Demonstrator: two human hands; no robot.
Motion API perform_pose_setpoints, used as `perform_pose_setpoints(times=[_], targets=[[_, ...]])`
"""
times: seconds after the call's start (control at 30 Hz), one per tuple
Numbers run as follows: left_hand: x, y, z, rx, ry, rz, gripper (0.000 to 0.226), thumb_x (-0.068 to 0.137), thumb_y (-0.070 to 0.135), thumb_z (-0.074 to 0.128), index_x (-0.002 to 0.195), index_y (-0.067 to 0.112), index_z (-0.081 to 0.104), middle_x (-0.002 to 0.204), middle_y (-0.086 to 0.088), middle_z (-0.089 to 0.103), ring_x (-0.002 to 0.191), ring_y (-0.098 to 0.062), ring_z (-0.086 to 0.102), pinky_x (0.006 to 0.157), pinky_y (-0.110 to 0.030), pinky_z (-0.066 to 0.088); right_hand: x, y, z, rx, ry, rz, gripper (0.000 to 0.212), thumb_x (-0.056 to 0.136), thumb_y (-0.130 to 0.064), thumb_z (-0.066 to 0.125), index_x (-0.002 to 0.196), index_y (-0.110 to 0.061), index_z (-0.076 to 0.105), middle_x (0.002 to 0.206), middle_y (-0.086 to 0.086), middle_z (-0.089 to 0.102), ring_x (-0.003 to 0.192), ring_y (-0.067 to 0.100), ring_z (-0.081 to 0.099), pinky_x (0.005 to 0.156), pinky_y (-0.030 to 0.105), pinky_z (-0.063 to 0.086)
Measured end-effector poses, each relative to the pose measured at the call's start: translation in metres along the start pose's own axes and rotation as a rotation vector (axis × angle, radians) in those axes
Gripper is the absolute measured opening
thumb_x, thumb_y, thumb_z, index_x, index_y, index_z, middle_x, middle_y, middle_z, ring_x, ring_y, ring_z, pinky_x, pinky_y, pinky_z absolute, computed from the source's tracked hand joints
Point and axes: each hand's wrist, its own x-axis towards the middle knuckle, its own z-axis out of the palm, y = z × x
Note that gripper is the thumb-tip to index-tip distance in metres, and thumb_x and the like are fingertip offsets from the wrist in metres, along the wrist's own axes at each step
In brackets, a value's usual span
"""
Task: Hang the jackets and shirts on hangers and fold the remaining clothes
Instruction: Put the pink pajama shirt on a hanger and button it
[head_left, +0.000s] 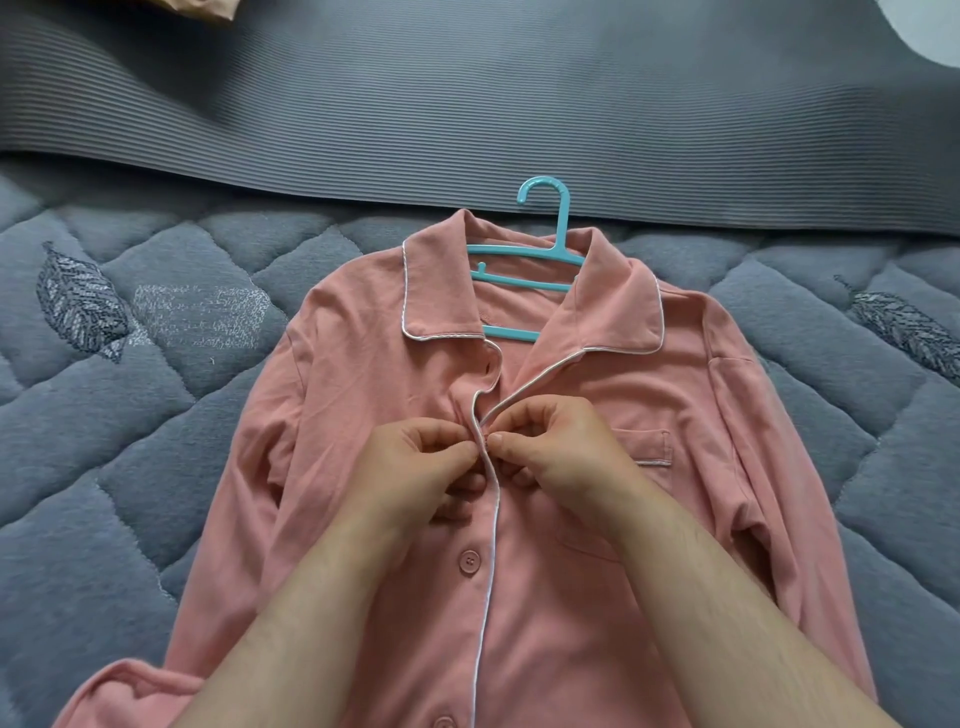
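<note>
Two hands meet at the middle of a salmon-pink, long-sleeved cotton shirt with white piping (363, 395), which lies front-up on a blue-grey quilted bedspread (130, 441). The left hand (415, 462) has its fingers curled and pinches the piped edge of the overlapping front panel. The right hand (550, 447), also curled, pinches the panel opposite, just left of the chest pocket (649, 447). The button between them is hidden by the fingertips, so I cannot tell whether it is through its hole.

As for progress, a turquoise plastic hanger (558, 218) already sits inside the shoulders, so the hanging of this garment looks well advanced. A round pink button (469, 562) nearer the camera is fastened, and another shows at the near edge of the view. Above the hands the fronts part into an open V below the collar. What seems left here is finishing this fastening and lifting the shirt off the bed. No other clothes can be identified, so the rest of the job cannot be gauged.

The shirt's long axis runs near to far, leaning a little right at the far end. Its collar is far and its hem is out of sight at the near side. The hanger's hook points far, toward a ribbed grey blanket (467, 104), with its opening turned left. Both sleeves trail back along the body's sides.
</note>
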Motion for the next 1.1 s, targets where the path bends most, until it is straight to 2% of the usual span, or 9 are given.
perform_pose_setpoints(times=[0.17,0.33,0.4,0.5,0.7,0.77,0.93,1.03,1.1], targets=[[0.004,-0.002,0.005,0.088,0.072,0.025,0.018,0.082,0.002,0.066,0.067,0.012,0.068,0.058,-0.008,0.067,0.049,-0.015,0.059,0.039,-0.022,0.044,0.001,-0.001,-0.001,-0.017,-0.004,0.03,0.021,0.085,-0.002,0.065,0.068,-0.015,0.069,0.056,-0.004,0.064,0.051,0.007,0.056,0.046,0.017,0.045],[0.005,-0.004,0.013,0.141,0.14,0.06,0.011,0.076,0.006,0.069,0.066,0.006,0.066,0.05,-0.004,0.063,0.043,-0.015,0.054,0.036,-0.019,0.039,0.007,-0.006,-0.002,0.022,-0.043,0.093,0.027,0.086,-0.028,0.071,0.076,-0.003,0.068,0.059,0.002,0.06,0.05,0.01,0.053,0.047,0.021,0.047],[0.005,-0.006,0.013,0.134,0.144,0.061,0.013,0.077,0.01,0.072,0.066,0.006,0.066,0.05,-0.004,0.063,0.042,-0.014,0.054,0.037,-0.02,0.04,0.008,-0.004,-0.001,-0.029,-0.018,0.09,0.021,0.083,-0.019,0.073,0.083,0.002,0.069,0.06,0.002,0.062,0.049,0.007,0.054,0.047,0.021,0.048],[0.006,-0.007,0.01,0.124,0.125,0.04,0.019,0.079,0.008,0.071,0.06,0.011,0.066,0.049,-0.004,0.062,0.041,-0.013,0.053,0.037,-0.02,0.039,0.009,0.0,-0.001,-0.071,0.012,0.081,0.01,0.082,-0.01,0.068,0.075,-0.003,0.069,0.065,0.004,0.066,0.056,0.011,0.061,0.053,0.024,0.052],[0.014,0.0,0.006,0.12,0.06,-0.067,0.023,0.083,0.006,0.068,0.062,0.011,0.061,0.045,-0.002,0.057,0.035,-0.01,0.048,0.034,-0.018,0.035,0.009,0.008,0.002,-0.093,0.095,0.023,0.014,0.085,-0.005,0.065,0.07,-0.007,0.064,0.06,0.005,0.065,0.052,0.011,0.06,0.05,0.024,0.051],[0.016,0.003,0.005,0.104,0.038,-0.108,0.023,0.084,0.004,0.068,0.063,0.01,0.06,0.044,-0.001,0.055,0.034,-0.009,0.046,0.033,-0.017,0.033,0.008,0.012,0.003,-0.085,0.13,-0.002,0.013,0.084,-0.006,0.067,0.071,-0.007,0.065,0.062,0.01,0.066,0.052,0.012,0.06,0.05,0.027,0.053],[0.021,0.011,0.006,0.126,0.024,-0.194,0.027,0.083,0.002,0.065,0.057,0.009,0.063,0.044,-0.004,0.053,0.031,-0.009,0.041,0.032,-0.016,0.031,0.008,0.024,0.01,-0.114,0.226,-0.069,0.012,0.08,-0.015,0.072,0.07,-0.014,0.066,0.065,0.011,0.069,0.058,0.026,0.065,0.063,0.054,0.058],[0.022,0.006,0.01,0.205,0.081,-0.152,0.026,0.082,0.009,0.067,0.056,0.01,0.063,0.047,-0.009,0.055,0.033,-0.014,0.043,0.035,-0.018,0.034,0.009,0.024,0.01,-0.152,0.278,-0.095,0.013,0.074,-0.024,0.073,0.067,-0.018,0.065,0.062,0.006,0.068,0.063,0.032,0.068,0.062,0.052,0.057],[0.019,0.0,0.012,0.241,0.121,-0.082,0.024,0.08,0.01,0.067,0.057,0.012,0.062,0.046,-0.009,0.058,0.035,-0.017,0.047,0.04,-0.022,0.038,0.009,0.023,0.01,-0.106,0.268,-0.073,0.017,0.079,-0.022,0.073,0.065,-0.019,0.064,0.057,0.006,0.066,0.052,0.027,0.066,0.053,0.046,0.058]])
